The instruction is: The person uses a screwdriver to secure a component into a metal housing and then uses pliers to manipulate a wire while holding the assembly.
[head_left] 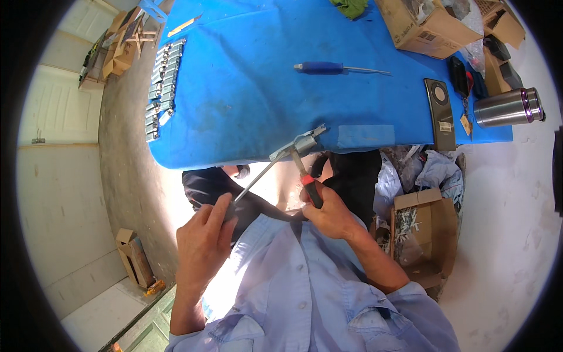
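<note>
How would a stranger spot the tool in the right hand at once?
Find the big blue-covered table, then the person's right hand near its closest edge. It grips a red-and-black-handled tool, red nearest the metal end, which reaches a silvery metal piece. That red sets it apart from the long-shafted tool in the left hand.

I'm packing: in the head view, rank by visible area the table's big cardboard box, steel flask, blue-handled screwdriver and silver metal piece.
1. Cardboard box
2. Steel flask
3. Blue-handled screwdriver and silver metal piece: too alike to rank
</note>
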Motion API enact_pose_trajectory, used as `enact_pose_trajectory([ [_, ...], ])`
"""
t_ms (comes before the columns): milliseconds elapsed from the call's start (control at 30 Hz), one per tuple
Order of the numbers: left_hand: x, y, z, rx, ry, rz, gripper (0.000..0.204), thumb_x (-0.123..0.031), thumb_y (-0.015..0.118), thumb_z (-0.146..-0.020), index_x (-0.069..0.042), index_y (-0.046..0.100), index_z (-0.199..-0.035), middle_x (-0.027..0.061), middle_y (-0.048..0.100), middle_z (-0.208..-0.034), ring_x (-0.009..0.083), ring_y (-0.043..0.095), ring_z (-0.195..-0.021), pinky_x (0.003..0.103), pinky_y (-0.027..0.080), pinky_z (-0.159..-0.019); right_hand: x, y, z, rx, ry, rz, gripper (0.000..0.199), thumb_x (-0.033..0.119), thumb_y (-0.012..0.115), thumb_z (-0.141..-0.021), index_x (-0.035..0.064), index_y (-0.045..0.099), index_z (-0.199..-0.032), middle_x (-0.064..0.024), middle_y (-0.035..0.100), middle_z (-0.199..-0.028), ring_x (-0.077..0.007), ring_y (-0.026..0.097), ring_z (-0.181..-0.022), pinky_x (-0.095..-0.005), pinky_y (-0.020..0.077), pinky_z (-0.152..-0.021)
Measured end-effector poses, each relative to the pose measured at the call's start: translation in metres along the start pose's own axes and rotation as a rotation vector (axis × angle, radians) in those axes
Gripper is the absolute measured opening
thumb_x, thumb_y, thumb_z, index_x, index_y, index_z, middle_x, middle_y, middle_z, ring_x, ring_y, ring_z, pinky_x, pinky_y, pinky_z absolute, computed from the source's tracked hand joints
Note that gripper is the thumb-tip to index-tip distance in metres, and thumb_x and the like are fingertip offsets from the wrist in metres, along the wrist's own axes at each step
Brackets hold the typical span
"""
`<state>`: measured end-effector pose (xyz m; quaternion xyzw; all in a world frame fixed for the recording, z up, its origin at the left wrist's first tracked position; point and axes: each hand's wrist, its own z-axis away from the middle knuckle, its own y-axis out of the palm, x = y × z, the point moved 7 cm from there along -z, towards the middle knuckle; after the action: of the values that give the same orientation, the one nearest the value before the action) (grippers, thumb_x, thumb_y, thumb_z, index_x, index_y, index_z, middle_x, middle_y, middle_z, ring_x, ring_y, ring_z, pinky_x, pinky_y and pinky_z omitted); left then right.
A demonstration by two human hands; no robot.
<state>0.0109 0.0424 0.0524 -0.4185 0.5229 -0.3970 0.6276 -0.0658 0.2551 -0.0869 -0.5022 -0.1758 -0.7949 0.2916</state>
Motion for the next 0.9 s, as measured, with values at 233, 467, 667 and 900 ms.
enact_pose_trajectory([
  [233,0.006,-0.006,-0.025,0.043,0.083,-0.093,0.031,-0.023,0.081,-0.092,-0.010,0.067,-0.117,0.0105,0.068,-0.078,0.0324,0.069,-0.063,0.043,0.053,-0.055,-0.005,-0.004,-0.003,0.104,0.038,-0.014,0.025,0.010,0.065,-0.091,0.0002,0.057,-0.112,-0.0108,0.071,-0.099,-0.0246,0.067,-0.093,-0.0395,0.0535,-0.090],
  [467,0.040,-0.009,-0.074,0.187,0.166,0.019,0.030,-0.025,0.089,-0.086,-0.002,0.070,-0.091,0.0097,0.063,-0.064,0.0247,0.063,-0.055,0.036,0.048,-0.054,0.006,-0.015,-0.007,0.166,0.018,-0.013,0.020,0.001,0.059,-0.085,0.0027,0.058,-0.105,-0.0063,0.057,-0.095,-0.0183,0.054,-0.091,-0.0344,0.0453,-0.082],
  [667,0.071,0.007,-0.106,0.463,-0.058,0.238,0.030,-0.027,0.089,-0.083,-0.001,0.074,-0.087,0.0086,0.058,-0.060,0.0158,0.054,-0.052,0.035,0.045,-0.051,0.017,-0.020,-0.011,0.220,-0.028,0.057,0.023,-0.001,0.059,-0.084,0.0021,0.064,-0.106,-0.0111,0.064,-0.103,-0.0251,0.060,-0.099,-0.0374,0.0482,-0.091],
  [900,0.078,0.020,-0.123,0.579,-0.031,0.186,0.037,-0.033,0.086,-0.084,-0.001,0.069,-0.078,0.0084,0.051,-0.054,0.0190,0.049,-0.049,0.038,0.042,-0.051,-0.002,-0.026,-0.022,0.288,-0.084,0.039,0.020,0.001,0.060,-0.079,0.0050,0.048,-0.095,-0.0025,0.044,-0.091,-0.0158,0.044,-0.083,-0.0318,0.0409,-0.077],
])
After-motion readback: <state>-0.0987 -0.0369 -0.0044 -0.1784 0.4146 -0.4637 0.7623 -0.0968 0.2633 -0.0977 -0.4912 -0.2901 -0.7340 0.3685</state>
